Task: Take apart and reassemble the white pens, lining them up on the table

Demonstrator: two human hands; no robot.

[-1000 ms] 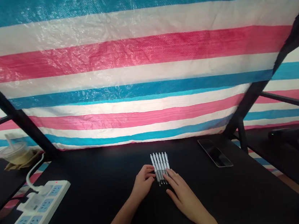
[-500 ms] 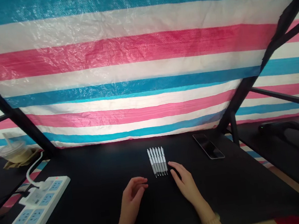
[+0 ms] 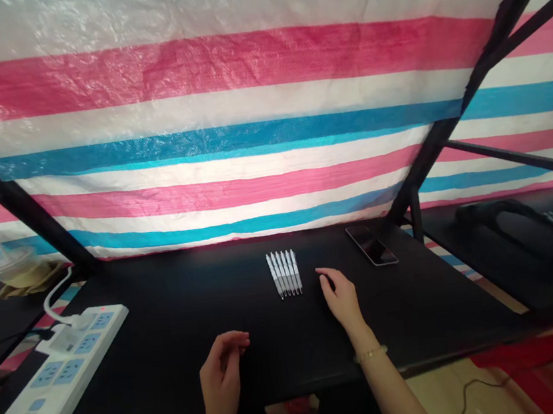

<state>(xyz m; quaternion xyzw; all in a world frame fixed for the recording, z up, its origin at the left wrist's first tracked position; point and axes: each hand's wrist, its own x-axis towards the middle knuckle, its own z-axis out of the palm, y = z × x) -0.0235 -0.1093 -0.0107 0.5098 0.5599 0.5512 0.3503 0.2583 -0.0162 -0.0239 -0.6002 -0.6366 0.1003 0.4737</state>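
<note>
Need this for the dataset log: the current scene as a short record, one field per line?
Pens: six white-and-grey pens side by side in a row, tips toward the person
Surface: black table
Left hand: loosely bent, apart from the pens, nothing visible in it
Right hand: just right of the pens, not touching, nothing visible in it; bracelet on wrist
Phone: lying flat, right of the pens, toward the far edge
Power strip: left side, plugs inserted
Backdrop: striped sheet

The black table (image 3: 169,314) carries six pens (image 3: 283,273) — plus a phone (image 3: 372,246) and power strip (image 3: 57,380).
</note>
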